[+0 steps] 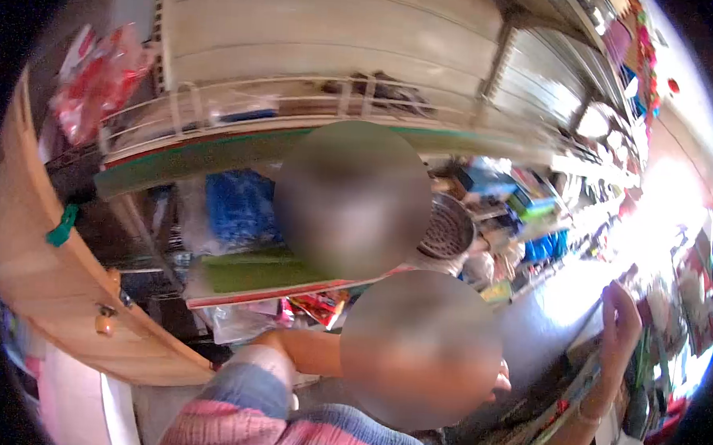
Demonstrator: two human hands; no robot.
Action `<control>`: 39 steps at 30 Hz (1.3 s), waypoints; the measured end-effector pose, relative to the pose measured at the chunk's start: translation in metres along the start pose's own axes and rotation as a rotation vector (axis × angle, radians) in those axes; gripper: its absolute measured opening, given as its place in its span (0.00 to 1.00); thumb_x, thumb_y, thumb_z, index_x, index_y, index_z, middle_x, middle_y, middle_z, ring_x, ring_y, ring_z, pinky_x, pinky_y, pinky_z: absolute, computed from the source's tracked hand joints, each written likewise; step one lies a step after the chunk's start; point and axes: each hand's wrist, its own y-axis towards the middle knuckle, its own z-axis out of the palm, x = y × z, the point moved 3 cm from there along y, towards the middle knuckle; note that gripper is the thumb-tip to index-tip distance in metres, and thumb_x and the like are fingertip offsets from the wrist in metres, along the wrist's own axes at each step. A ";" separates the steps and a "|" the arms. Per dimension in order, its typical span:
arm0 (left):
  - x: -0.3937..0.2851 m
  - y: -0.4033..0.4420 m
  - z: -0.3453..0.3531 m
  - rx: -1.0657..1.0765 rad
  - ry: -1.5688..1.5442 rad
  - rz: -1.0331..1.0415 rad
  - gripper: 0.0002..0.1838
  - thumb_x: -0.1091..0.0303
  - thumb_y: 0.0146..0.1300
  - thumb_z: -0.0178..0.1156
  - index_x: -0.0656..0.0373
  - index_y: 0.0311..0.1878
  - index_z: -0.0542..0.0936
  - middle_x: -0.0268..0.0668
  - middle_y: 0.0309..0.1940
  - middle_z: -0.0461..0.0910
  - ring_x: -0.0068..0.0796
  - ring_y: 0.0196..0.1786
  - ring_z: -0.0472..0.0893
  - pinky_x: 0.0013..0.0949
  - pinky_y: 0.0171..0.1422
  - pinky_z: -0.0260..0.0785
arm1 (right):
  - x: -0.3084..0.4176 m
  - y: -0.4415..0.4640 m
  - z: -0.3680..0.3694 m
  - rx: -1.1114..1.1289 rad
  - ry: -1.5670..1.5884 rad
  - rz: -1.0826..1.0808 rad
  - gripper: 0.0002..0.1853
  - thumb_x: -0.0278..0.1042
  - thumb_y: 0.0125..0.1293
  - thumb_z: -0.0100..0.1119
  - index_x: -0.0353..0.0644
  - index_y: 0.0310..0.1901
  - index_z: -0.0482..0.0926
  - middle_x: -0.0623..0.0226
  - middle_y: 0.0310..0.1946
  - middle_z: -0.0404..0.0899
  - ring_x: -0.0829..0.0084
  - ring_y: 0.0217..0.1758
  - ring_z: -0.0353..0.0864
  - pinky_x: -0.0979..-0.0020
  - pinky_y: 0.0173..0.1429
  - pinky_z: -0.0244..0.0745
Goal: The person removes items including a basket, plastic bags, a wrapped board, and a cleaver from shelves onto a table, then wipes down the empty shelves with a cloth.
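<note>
A striped pink and blue sleeve leads to my left forearm, which reaches rightward across the lower middle. A round blur covers most of my left hand; only a few fingertips show at its right edge, so its grip and anything in it cannot be made out. At the right, my right hand is raised above a banded wrist, its fingers loosely bent and apart, with nothing visible in them. Beside the blurred areas, a round perforated dark metal piece lies on the shelf among packets.
Metal shelving with a wire rail spans the view. Its lower level holds a blue packet, a green packet and boxes. A wooden door or panel curves along the left. A red and white plastic bag hangs upper left.
</note>
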 end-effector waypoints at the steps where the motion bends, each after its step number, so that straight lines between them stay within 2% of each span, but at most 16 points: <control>1: -0.006 -0.010 -0.040 -0.088 0.094 0.013 0.14 0.66 0.55 0.60 0.58 0.45 0.76 0.37 0.46 0.77 0.39 0.43 0.78 0.40 0.50 0.71 | 0.041 0.027 0.036 0.045 0.034 -0.117 0.15 0.19 0.59 0.55 0.34 0.49 0.77 0.62 0.41 0.81 0.73 0.46 0.78 0.73 0.54 0.71; 3: -0.026 -0.037 -0.114 -0.154 0.381 -0.035 0.15 0.66 0.55 0.61 0.56 0.46 0.76 0.37 0.46 0.77 0.38 0.44 0.77 0.39 0.50 0.70 | 0.106 0.077 0.092 0.218 0.143 -0.376 0.14 0.24 0.62 0.55 0.36 0.49 0.77 0.63 0.41 0.81 0.73 0.45 0.78 0.73 0.52 0.71; 4: -0.040 -0.051 -0.150 -0.180 0.517 -0.057 0.15 0.66 0.55 0.61 0.55 0.47 0.77 0.37 0.46 0.77 0.37 0.45 0.77 0.39 0.50 0.70 | 0.137 0.101 0.117 0.288 0.242 -0.425 0.13 0.28 0.63 0.56 0.36 0.49 0.77 0.63 0.41 0.81 0.75 0.45 0.78 0.73 0.52 0.71; 5: -0.053 -0.054 -0.174 -0.196 0.654 -0.079 0.16 0.67 0.54 0.62 0.55 0.48 0.77 0.37 0.46 0.77 0.37 0.46 0.77 0.38 0.50 0.70 | 0.150 0.122 0.133 0.327 0.442 -0.314 0.13 0.30 0.63 0.57 0.35 0.48 0.78 0.63 0.41 0.81 0.77 0.44 0.78 0.74 0.51 0.71; 7: -0.097 -0.071 -0.241 -0.215 0.992 -0.172 0.16 0.68 0.54 0.62 0.54 0.47 0.78 0.36 0.46 0.77 0.37 0.46 0.77 0.37 0.49 0.70 | 0.191 0.167 0.178 0.480 0.507 -0.442 0.15 0.32 0.62 0.59 0.35 0.49 0.77 0.65 0.40 0.81 0.78 0.44 0.77 0.75 0.51 0.71; 11: -0.176 -0.099 -0.338 -0.568 1.467 -0.359 0.12 0.73 0.55 0.61 0.58 0.44 0.80 0.41 0.40 0.81 0.40 0.44 0.79 0.36 0.50 0.70 | 0.257 0.221 0.253 0.959 0.487 -0.543 0.16 0.32 0.61 0.61 0.33 0.48 0.76 0.65 0.42 0.79 0.77 0.46 0.77 0.76 0.53 0.70; 15: -0.211 -0.128 -0.395 -0.630 1.636 -0.450 0.09 0.73 0.59 0.58 0.63 0.43 0.79 0.44 0.39 0.80 0.41 0.44 0.80 0.35 0.50 0.70 | 0.292 0.225 0.301 1.295 0.291 -0.690 0.18 0.36 0.59 0.65 0.35 0.47 0.76 0.68 0.39 0.79 0.78 0.42 0.75 0.76 0.50 0.71; 16: -0.213 -0.133 -0.403 -0.622 1.642 -0.498 0.09 0.72 0.59 0.58 0.63 0.42 0.79 0.44 0.39 0.80 0.42 0.43 0.80 0.35 0.49 0.70 | 0.297 0.221 0.302 1.395 0.235 -0.702 0.20 0.44 0.60 0.63 0.36 0.47 0.76 0.69 0.38 0.79 0.78 0.42 0.75 0.75 0.49 0.72; 20: -0.215 -0.149 -0.427 -0.599 1.651 -0.624 0.09 0.67 0.61 0.57 0.63 0.40 0.80 0.45 0.38 0.80 0.43 0.41 0.80 0.36 0.46 0.70 | 0.295 0.238 0.324 1.460 0.425 -0.466 0.27 0.57 0.64 0.51 0.36 0.46 0.77 0.67 0.40 0.79 0.77 0.41 0.75 0.74 0.49 0.72; 22: -0.213 -0.152 -0.438 -0.602 1.635 -0.614 0.13 0.62 0.63 0.56 0.63 0.40 0.79 0.46 0.35 0.80 0.44 0.38 0.80 0.38 0.43 0.70 | 0.290 0.241 0.335 1.505 0.308 -0.491 0.24 0.52 0.62 0.57 0.36 0.46 0.76 0.69 0.39 0.78 0.77 0.41 0.75 0.74 0.49 0.72; 25: -0.209 -0.153 -0.449 -0.577 1.469 -0.835 0.17 0.57 0.65 0.53 0.64 0.40 0.79 0.46 0.30 0.80 0.44 0.35 0.80 0.39 0.39 0.70 | 0.285 0.239 0.349 1.632 0.240 -0.473 0.16 0.39 0.60 0.61 0.39 0.45 0.75 0.70 0.37 0.77 0.78 0.40 0.76 0.75 0.46 0.72; 26: -0.209 -0.148 -0.452 -0.502 1.420 -0.961 0.16 0.60 0.67 0.51 0.64 0.44 0.79 0.44 0.31 0.81 0.36 0.36 0.81 0.33 0.41 0.70 | 0.286 0.239 0.351 1.682 0.237 -0.452 0.14 0.34 0.60 0.62 0.40 0.45 0.75 0.71 0.36 0.77 0.78 0.40 0.76 0.76 0.45 0.72; 29: -0.200 -0.149 -0.461 -0.450 1.223 -1.035 0.18 0.56 0.67 0.51 0.63 0.45 0.79 0.43 0.30 0.80 0.30 0.33 0.79 0.32 0.39 0.69 | 0.294 0.239 0.355 1.747 0.090 -0.418 0.24 0.29 0.45 0.74 0.39 0.45 0.75 0.75 0.34 0.75 0.80 0.40 0.73 0.75 0.45 0.70; 32: -0.194 -0.152 -0.465 -0.469 1.178 -0.983 0.22 0.52 0.65 0.52 0.64 0.42 0.79 0.46 0.26 0.79 0.40 0.31 0.80 0.35 0.37 0.69 | 0.302 0.234 0.351 1.752 0.155 -0.423 0.22 0.28 0.45 0.73 0.38 0.43 0.75 0.76 0.31 0.74 0.81 0.37 0.71 0.78 0.41 0.68; 35: -0.197 -0.148 -0.464 -0.445 1.136 -1.060 0.18 0.57 0.67 0.52 0.62 0.47 0.78 0.37 0.27 0.79 0.23 0.31 0.77 0.28 0.38 0.69 | 0.298 0.236 0.356 1.728 0.212 -0.546 0.21 0.27 0.45 0.72 0.38 0.42 0.75 0.76 0.31 0.74 0.82 0.35 0.71 0.79 0.40 0.68; 39: -0.192 -0.154 -0.469 -0.508 1.090 -1.046 0.17 0.58 0.67 0.52 0.62 0.48 0.78 0.35 0.32 0.80 0.20 0.34 0.77 0.26 0.38 0.69 | 0.299 0.237 0.355 1.667 0.229 -0.669 0.20 0.26 0.45 0.71 0.37 0.41 0.74 0.75 0.31 0.75 0.83 0.36 0.72 0.79 0.40 0.70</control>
